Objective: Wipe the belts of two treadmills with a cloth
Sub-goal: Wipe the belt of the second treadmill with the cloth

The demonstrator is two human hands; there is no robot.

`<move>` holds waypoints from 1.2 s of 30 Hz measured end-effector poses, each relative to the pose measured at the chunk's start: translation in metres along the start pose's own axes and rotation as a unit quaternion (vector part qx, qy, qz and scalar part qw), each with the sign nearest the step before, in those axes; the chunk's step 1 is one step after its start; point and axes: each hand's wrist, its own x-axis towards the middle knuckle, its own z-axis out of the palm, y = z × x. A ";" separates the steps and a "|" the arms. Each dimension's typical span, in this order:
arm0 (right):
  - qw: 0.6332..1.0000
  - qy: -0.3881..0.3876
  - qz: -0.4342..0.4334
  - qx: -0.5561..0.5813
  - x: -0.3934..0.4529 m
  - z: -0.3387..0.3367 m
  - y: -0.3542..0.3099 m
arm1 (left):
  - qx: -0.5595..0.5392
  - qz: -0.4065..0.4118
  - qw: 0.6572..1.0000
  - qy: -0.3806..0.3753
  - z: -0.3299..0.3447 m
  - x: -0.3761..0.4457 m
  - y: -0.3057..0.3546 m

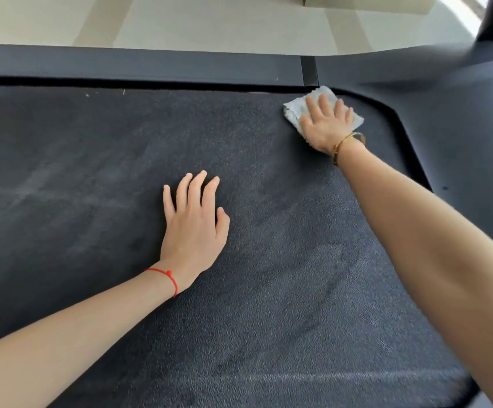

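Observation:
A dark textured treadmill belt (98, 178) fills most of the view. A pale blue-white cloth (293, 111) lies on the belt's far right corner, close to the side rail. My right hand (324, 125) presses flat on top of the cloth with fingers spread; a gold bracelet is on that wrist. My left hand (193, 222) rests palm down on the bare belt near the middle, fingers apart, holding nothing; a red string circles that wrist. Faint pale streaks mark the belt on the left and near the bottom.
A dark side rail (139, 66) runs along the belt's far edge, with a seam piece (309, 70). The treadmill's curved front housing (460, 119) rises on the right. Beyond the rail lies pale tiled floor (209, 22).

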 end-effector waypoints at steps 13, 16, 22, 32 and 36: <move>0.993 0.019 -0.111 0.029 0.014 -0.004 0.022 | 0.009 -0.008 1.000 -0.002 0.000 0.000 0.000; 0.999 0.016 -0.046 0.017 0.029 -0.008 0.036 | 0.006 -0.011 1.000 0.000 0.000 0.001 0.001; 0.997 0.008 -0.078 0.018 0.009 0.003 0.004 | 0.003 -0.013 1.000 0.010 -0.001 0.001 0.002; 1.000 0.020 0.004 0.005 -0.023 -0.013 0.101 | -0.022 -0.010 0.999 0.030 0.000 0.001 0.001; 1.000 0.018 0.013 0.019 -0.056 -0.004 0.087 | -0.024 -0.006 0.999 0.040 0.000 0.001 0.001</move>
